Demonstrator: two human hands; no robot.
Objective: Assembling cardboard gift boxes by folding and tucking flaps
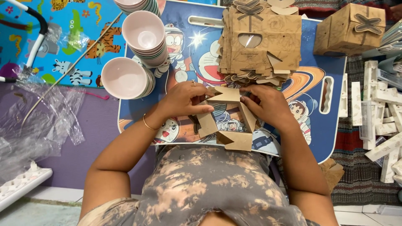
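1. A brown cardboard box blank point(228, 121), half opened into a square sleeve with its flaps loose, sits low over the near edge of the desk point(331, 125), just in front of the person's body.
2. The left hand point(184, 100) has its grip closed on the blank's left wall and top flap, with the fingers curled over the upper edge and the thumb along the side.
3. The right hand point(270, 104) has its grip closed on the blank's right wall, fingers pressed to the top right corner.
4. Just beyond the hands lies a stack of flat box blanks point(261, 42) of the same brown card, each with a window cut-out.
5. A finished box point(349, 29) with a bow-shaped closure stands at the desk's far right corner.
6. 2 stacks of pale pink bowls point(134, 54) stand on the desk's left part, near the left hand.
7. White card strips point(383, 109) lie heaped off the desk to the right, and crumpled clear plastic point(37, 121) lies well apart to the left.
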